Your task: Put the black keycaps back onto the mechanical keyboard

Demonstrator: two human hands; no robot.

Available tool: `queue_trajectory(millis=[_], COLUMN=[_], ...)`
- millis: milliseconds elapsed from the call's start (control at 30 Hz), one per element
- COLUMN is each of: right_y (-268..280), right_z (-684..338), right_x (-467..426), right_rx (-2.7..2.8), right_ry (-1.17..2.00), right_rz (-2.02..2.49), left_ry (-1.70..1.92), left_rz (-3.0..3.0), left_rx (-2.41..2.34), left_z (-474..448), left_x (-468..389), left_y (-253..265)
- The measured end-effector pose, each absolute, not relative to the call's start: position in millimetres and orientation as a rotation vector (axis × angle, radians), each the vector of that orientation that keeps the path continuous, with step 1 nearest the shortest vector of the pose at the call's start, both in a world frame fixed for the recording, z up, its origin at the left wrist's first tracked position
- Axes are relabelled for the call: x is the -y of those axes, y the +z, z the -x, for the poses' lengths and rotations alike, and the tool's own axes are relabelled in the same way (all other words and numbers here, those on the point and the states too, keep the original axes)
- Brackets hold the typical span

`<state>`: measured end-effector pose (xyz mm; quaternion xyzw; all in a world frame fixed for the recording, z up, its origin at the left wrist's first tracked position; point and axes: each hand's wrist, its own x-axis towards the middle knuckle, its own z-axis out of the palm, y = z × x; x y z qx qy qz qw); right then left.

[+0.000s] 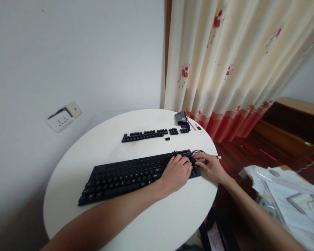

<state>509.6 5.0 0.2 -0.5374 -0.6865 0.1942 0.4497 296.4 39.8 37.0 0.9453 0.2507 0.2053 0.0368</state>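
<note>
A black keyboard [125, 176] lies at a slant across the white round table. Its lower rows carry keycaps, while the upper rows show bare key stems. My left hand [176, 172] rests palm down over the right part of the keyboard, fingers stretched forward. At the right end, my right hand [210, 165] touches the number pad side, with a gap between thumb and forefinger; nothing shows in it. Behind the keyboard, loose black keycaps [143, 135] stand in grouped rows. One single keycap [167, 138] sits in front of them. A cable [199, 151] runs by my right hand.
At the back right of the table [89, 139] are a dark grey pouch [180, 118], a pen-like stick [191, 124] and a small black item [198, 128]. A curtain [214, 69] hangs beyond. Plastic bags and papers [285, 198] lie to the right below.
</note>
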Motion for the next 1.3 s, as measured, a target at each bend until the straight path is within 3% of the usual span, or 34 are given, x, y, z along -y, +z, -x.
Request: queue_trajectory(millis=[333,1033,1300], right_y=[25.1,5.0,11.7], right_z=[-500.8,-484.3,-471.3], right_x=[-6.5,20.3,21.3], right_rx=[2.170,1.900,1.714], right_ry=[0.188,-0.046,-0.058], right_rz=[1.298,1.480,1.429], left_ry=[0.606,0.576,0.712], left_rz=[-2.931,-2.907,-2.669], left_rx=[-0.791,-0.840,-1.091], left_z=[-295.7,-293.4,-213.7], left_x=[-37.4,-36.3,-93.8], left_y=[39.0,46.1,80.7])
